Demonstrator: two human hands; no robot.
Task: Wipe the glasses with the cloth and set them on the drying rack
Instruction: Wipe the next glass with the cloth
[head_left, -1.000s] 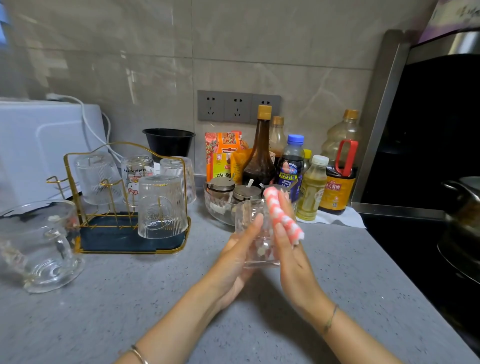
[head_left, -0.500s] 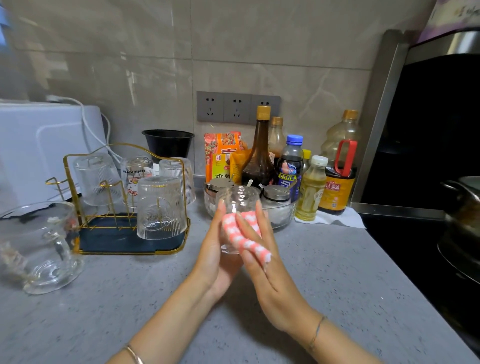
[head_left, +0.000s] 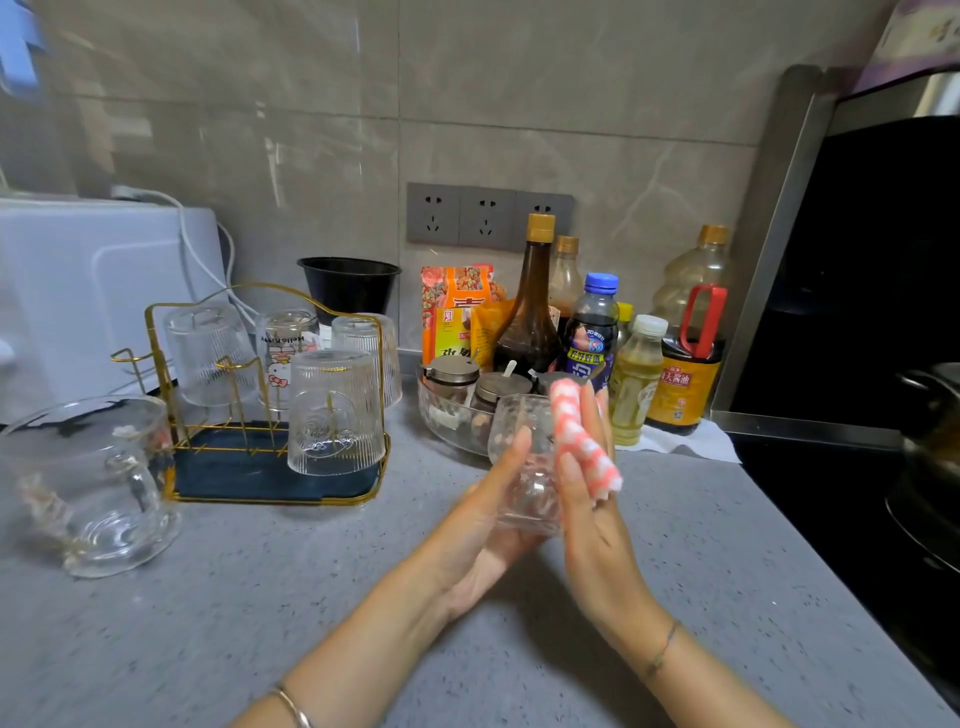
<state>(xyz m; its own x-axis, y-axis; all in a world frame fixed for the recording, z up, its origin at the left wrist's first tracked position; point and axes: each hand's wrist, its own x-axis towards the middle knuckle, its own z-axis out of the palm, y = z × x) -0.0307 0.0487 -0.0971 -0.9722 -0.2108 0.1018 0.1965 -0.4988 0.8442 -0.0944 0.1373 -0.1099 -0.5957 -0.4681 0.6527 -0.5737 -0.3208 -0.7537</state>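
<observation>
A small clear dimpled glass (head_left: 524, 483) is held above the grey counter in front of me. My left hand (head_left: 483, 525) grips it from the left and below, thumb lying up its side. My right hand (head_left: 597, 535) is on its right side, with a pink-and-white striped cloth (head_left: 579, 441) pinched between its fingers and pressed against the glass. The gold wire drying rack (head_left: 280, 499) with a dark blue tray stands to the left. Several ribbed glasses (head_left: 335, 410) sit upside down on it.
A large glass mug (head_left: 88, 488) lies at the far left by a white appliance (head_left: 78, 291). Behind the hands are a glass bowl of condiment jars (head_left: 441, 415) and several sauce bottles (head_left: 530, 312). A black stove (head_left: 883, 467) with a pot borders the right.
Both hands shifted right with the glass. The cloth slid from the front of the glass round to its right side, and the glass sits lower between the palms.
</observation>
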